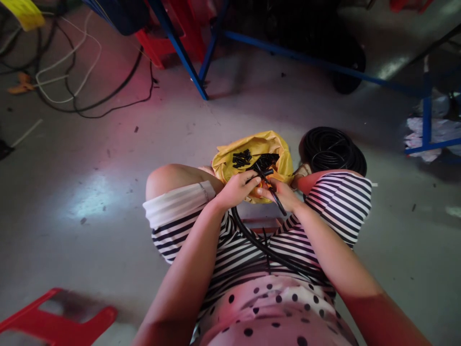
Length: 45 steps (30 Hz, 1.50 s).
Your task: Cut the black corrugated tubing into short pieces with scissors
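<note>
My left hand (238,189) is closed around a black corrugated tube (259,246). The tube loops up from my lap, and its ribbed end pokes out past my fingers over the yellow bag (230,149). My right hand (284,193) is wrapped round a hand tool with black handles (278,203) and a bit of orange, which looks like scissors or a cutter. Its working end meets the tube near my left fingertips; whether the blades are apart I cannot tell. Inside the open bag lie several short black tube pieces (242,158).
Beside my right knee lies a coil of black tubing (334,151). Ahead are a blue metal frame (187,60) and a red stool (154,45). Loose cables (108,103) trail over the floor at upper left. Another red stool (68,322) is at lower left.
</note>
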Available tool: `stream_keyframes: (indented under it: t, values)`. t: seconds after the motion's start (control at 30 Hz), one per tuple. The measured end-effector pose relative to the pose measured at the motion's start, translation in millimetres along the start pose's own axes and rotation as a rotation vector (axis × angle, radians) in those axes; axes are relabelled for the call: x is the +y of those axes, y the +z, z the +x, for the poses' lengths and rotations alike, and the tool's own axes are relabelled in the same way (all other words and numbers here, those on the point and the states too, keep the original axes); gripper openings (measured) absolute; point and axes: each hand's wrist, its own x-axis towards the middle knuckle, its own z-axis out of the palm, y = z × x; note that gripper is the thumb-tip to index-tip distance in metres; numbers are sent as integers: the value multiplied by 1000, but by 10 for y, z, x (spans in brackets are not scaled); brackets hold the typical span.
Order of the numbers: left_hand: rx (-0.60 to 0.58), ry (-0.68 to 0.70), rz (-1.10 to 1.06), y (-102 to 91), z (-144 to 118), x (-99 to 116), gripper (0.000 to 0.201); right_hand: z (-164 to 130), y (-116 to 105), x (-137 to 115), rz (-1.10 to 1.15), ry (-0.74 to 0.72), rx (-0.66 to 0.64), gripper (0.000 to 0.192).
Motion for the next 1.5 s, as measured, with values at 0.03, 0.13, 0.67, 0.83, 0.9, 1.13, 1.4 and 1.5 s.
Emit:
stream_keyframes:
  t: [0.03,0.13,0.67,0.83,0.9,1.13,1.4,1.5]
  values:
    - [-14,-6,4,4,3,-7,31,1,-10,-2,0,-3,-22,54]
    - [-44,-14,15,7,7,-33,31,6,-31,-1,-23,-3,-42,56]
    - [38,-74,-229,-40,-39,57,34,22,27,-4,45,25,69,59]
    - [0,-141,-332,-49,-57,52,37,30,6,-7,-11,11,84,63]
    - [-14,-156,-350,-54,-58,55,38,27,-1,-1,-28,4,90,63]
    - [-48,-136,-268,-44,-55,61,36,12,-17,-18,-40,17,78,60]
    - [-79,-153,-218,-5,-46,46,34,31,-32,29,-46,-4,20,50]
    - [-76,-184,-303,-11,-51,71,35,52,-36,54,-82,-5,65,51]
